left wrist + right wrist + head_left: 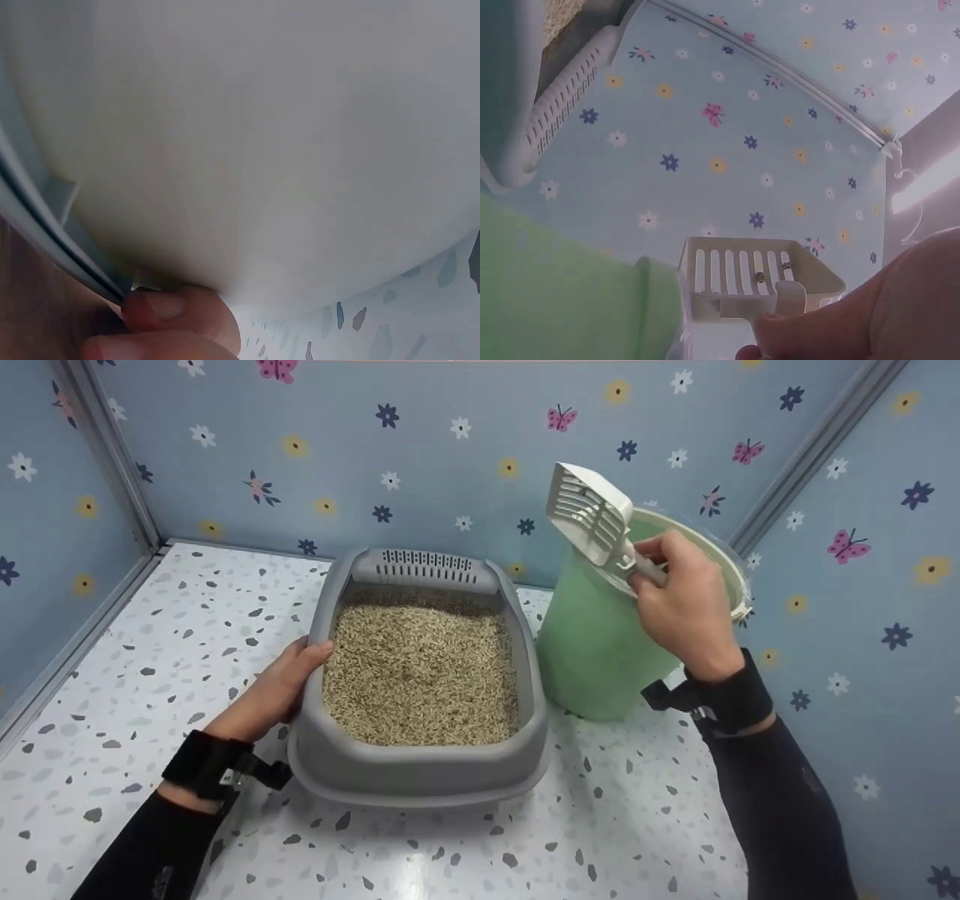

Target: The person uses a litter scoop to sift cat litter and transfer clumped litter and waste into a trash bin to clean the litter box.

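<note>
My right hand (686, 596) grips the handle of a white slotted litter scoop (592, 514) over the rim of a green bin (600, 652). In the head view the scoop's head tilts up and to the left. A few small bits (760, 277) cling to its slots in the right wrist view. My left hand (281, 686) holds the left rim of a grey litter box (420, 772), thumb over the top edge. Fingertips (184, 315) curl under that rim in the left wrist view. Tan granular litter (420, 675) fills the box, heaped slightly toward the back.
The box and bin stand side by side on a white speckled table (187, 622). A clear liner (724, 544) folds over the bin's rim. Blue flowered panels (450, 472) in grey frames close off the back and both sides.
</note>
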Motion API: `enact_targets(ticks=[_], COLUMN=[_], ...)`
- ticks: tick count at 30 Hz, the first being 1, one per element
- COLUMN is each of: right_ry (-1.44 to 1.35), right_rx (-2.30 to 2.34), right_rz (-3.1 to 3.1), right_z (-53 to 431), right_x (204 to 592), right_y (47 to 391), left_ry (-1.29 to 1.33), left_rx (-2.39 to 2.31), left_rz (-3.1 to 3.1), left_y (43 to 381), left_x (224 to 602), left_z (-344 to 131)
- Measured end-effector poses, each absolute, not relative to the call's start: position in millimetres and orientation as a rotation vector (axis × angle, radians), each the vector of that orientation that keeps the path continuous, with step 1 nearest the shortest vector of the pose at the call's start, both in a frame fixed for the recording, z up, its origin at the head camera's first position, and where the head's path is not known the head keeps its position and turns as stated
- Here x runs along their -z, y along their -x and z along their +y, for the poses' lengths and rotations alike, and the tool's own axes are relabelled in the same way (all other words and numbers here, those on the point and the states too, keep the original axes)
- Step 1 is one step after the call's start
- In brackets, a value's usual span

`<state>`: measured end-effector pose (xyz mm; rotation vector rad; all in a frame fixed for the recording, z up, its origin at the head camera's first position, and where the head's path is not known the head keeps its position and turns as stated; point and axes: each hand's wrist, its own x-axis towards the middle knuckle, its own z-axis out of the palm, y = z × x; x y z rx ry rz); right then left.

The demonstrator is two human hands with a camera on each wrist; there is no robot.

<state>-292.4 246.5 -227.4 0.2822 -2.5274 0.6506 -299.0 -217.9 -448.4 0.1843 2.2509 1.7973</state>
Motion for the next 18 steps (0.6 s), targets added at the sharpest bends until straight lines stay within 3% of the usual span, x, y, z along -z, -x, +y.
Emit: enact_targets(ticks=[18], right_ry=[-0.609], right_rx=[-0.440], right_rz=[-2.848], right_z=[175], right_x=[274], right_y=[314], left_ry=[-0.197], left_rx=[-1.779], left_rz=[2.271], left_y=[299], left_x=[447], left_z=[-219])
